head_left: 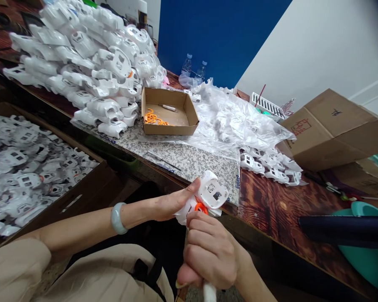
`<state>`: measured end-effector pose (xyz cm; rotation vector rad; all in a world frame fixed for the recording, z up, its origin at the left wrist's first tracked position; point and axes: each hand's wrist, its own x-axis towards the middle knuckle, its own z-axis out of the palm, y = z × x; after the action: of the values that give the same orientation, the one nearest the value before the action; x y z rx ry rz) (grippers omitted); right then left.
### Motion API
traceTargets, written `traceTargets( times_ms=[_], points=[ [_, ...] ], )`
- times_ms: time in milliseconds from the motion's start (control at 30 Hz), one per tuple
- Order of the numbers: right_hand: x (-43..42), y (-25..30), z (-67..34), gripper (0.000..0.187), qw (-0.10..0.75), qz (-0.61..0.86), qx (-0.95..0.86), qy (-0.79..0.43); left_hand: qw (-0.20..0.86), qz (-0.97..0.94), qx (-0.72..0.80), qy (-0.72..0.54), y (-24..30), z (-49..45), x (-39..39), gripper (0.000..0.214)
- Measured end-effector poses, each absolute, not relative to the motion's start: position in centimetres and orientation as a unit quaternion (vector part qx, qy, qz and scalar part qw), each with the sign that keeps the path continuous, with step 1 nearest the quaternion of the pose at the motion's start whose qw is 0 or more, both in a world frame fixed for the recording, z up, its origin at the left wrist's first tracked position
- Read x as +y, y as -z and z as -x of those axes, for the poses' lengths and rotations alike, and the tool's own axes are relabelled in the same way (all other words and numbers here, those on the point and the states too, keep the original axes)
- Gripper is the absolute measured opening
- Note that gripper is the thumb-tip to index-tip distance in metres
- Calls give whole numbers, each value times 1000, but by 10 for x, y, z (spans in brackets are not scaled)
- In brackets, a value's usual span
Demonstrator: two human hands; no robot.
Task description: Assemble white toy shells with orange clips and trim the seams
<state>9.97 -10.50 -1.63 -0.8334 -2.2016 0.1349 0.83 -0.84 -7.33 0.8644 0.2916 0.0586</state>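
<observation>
My left hand (pixel 171 204) grips a white plastic housing (pixel 213 191) with rectangular cut-outs, thumb on its upper side. An orange ring-shaped part (pixel 201 207) sits at the lower side of the housing. Close against it is my right hand (pixel 209 249), its fingers wrapped round a tool with a white handle (pixel 209 292). The handle's end sticks out below the fist; the working end is hidden by the fingers and the housing. Both hands are just in front of the table's near edge.
White housings (pixel 91 67) are heaped at the back left. An open cardboard tray (pixel 170 130) holds orange parts and a white pen-like tool. A thin rod (pixel 164 160) lies on the speckled surface. Plastic sheeting (pixel 239 117), more housings (pixel 271 165) and a carton (pixel 330 126) stand rightward.
</observation>
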Motion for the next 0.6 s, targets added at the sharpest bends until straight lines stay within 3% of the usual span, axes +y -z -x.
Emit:
traceTargets(
  times_ms=[167, 233, 400, 500, 600],
  points=[
    [-112, 11, -110, 44, 618, 329, -631, -334, 868, -484, 108, 33, 73, -5, -9, 78],
    [-113, 9, -116, 47, 637, 329, -578, -389, 871, -479, 105, 37, 72, -8, -12, 77],
    [-114, 6, -129, 52, 662, 353, -539, -383, 912, -400, 77, 55, 75, -21, -14, 78],
    [-122, 1, -140, 46, 640, 427, -548, -328, 924, -370, 92, 22, 78, -25, -9, 79],
    [-133, 0, -150, 35, 459, 607, -595, -257, 921, -366, 124, -46, 80, -23, -3, 75]
  ],
)
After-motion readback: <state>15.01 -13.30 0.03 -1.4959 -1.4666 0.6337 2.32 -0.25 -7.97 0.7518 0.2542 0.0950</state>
